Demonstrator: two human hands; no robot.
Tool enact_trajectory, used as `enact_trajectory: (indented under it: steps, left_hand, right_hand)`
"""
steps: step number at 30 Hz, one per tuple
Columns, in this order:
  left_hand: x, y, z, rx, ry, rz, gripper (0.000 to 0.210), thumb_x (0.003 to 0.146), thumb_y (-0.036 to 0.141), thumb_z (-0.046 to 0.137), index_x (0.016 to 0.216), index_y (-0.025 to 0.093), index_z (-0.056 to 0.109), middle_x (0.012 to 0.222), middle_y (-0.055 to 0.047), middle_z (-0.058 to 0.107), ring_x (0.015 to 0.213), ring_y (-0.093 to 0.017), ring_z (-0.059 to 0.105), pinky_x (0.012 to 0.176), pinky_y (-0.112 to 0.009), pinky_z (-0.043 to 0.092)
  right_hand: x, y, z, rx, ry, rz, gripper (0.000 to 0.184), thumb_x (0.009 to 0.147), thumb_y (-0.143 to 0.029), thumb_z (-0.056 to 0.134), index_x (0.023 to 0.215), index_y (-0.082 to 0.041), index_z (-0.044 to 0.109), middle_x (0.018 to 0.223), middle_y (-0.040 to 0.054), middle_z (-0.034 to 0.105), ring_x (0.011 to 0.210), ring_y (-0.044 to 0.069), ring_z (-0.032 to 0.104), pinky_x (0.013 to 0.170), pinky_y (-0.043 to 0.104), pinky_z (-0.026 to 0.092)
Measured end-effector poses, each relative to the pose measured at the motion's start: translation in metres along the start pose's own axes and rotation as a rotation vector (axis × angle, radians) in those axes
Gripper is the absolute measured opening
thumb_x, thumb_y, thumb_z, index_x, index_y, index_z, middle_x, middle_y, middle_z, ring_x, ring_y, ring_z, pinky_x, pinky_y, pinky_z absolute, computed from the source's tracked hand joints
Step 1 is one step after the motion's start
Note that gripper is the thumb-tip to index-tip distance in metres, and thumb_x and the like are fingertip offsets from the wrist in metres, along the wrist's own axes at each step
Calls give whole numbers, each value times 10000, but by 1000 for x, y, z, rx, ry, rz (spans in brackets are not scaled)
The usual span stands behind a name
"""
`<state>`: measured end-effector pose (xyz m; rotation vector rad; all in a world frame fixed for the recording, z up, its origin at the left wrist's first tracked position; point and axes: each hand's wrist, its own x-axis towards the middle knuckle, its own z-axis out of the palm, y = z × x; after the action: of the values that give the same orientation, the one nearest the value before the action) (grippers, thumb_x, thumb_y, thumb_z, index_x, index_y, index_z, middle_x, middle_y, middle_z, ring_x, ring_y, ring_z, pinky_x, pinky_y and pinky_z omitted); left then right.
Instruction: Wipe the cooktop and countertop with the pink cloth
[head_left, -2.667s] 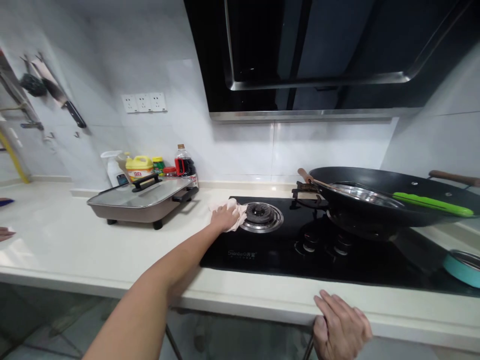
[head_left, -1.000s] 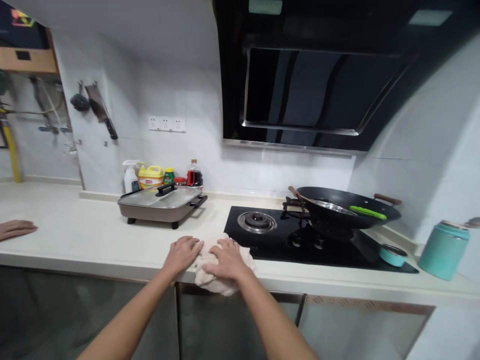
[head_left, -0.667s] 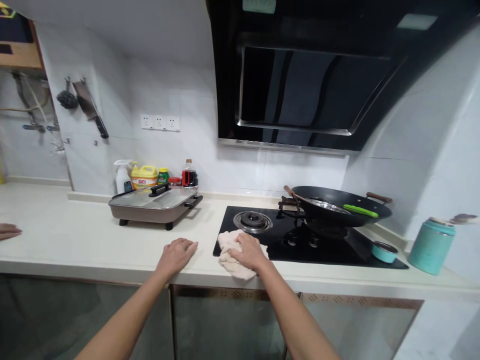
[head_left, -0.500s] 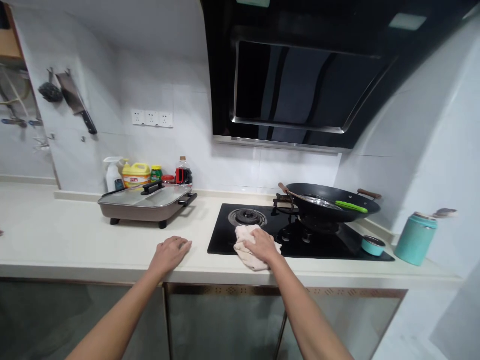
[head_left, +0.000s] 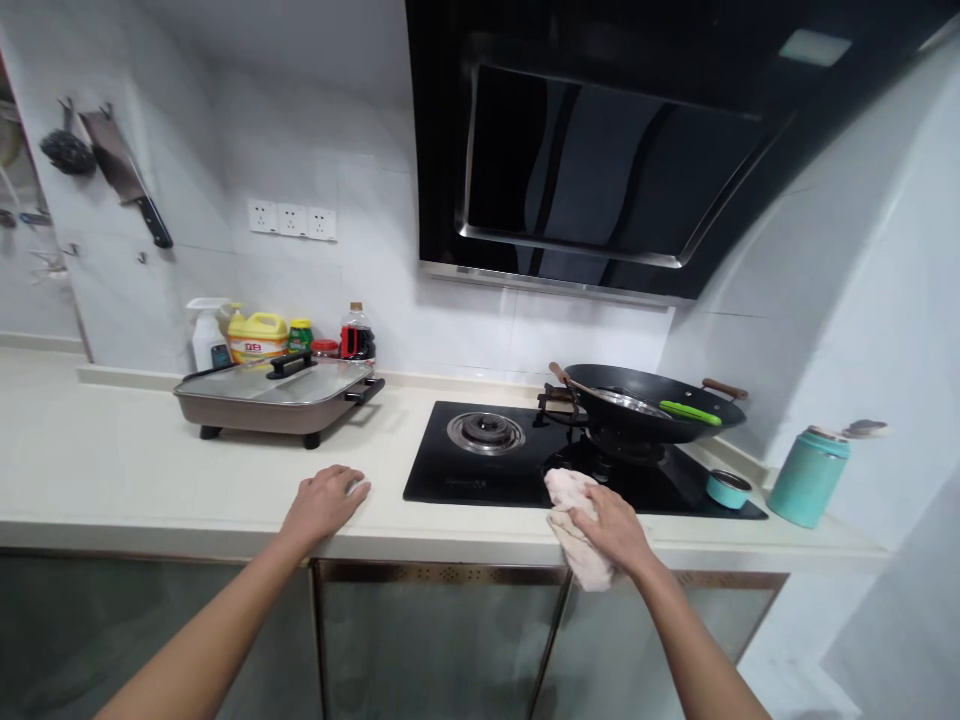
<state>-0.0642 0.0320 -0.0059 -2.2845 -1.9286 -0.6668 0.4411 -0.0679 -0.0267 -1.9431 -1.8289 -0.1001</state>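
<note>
My right hand (head_left: 613, 525) holds a pale pink cloth (head_left: 581, 545) at the front edge of the black gas stove (head_left: 517, 478). Part of the cloth hangs over the counter's edge, and it hides the stove front where it lies. My left hand (head_left: 326, 502) rests palm down on the white countertop (head_left: 135, 470), left of the stove, with nothing in it. On the stove's right side sits a black wok (head_left: 637, 428) with a bright green handle (head_left: 690, 412) in it. The left burner (head_left: 486, 432) is uncovered.
A lidded electric pan (head_left: 262, 408) stands at the left before several bottles, including a yellow jug (head_left: 257, 335). At the right are a turquoise flask (head_left: 810, 480) and its small turquoise cup (head_left: 727, 490). A range hood (head_left: 570, 170) hangs above; a cleaver (head_left: 124, 170) hangs left.
My right hand has slid the cloth rightward along the stove's front, away from below the left burner. My left hand stays on the countertop. The view has shifted slightly.
</note>
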Motion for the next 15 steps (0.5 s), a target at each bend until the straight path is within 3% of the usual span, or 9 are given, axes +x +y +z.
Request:
enact_trajectory:
  steps: [6,15]
  left_hand:
    - [0,1,0,9,-16,0,546,943,500,377,1219,216,754,1387,-129,690,1315,-339,590,1083,-498,427]
    - [2,-4,6,13,-35,-25,552,944,521,389,1260,232,737,1443,-124,659,1359,-325,562,1106,-475,415]
  right_hand:
    - [0,66,-15,-167,15,210,509,972,-469,444,1350,-179,620,1395,156,650,1298,319,586,1049,418,437]
    - [54,102,-20,-221,-18,285,507,1014,-442,380,1372,-207,652,1394,184,669,1224,350,659,977,459,489]
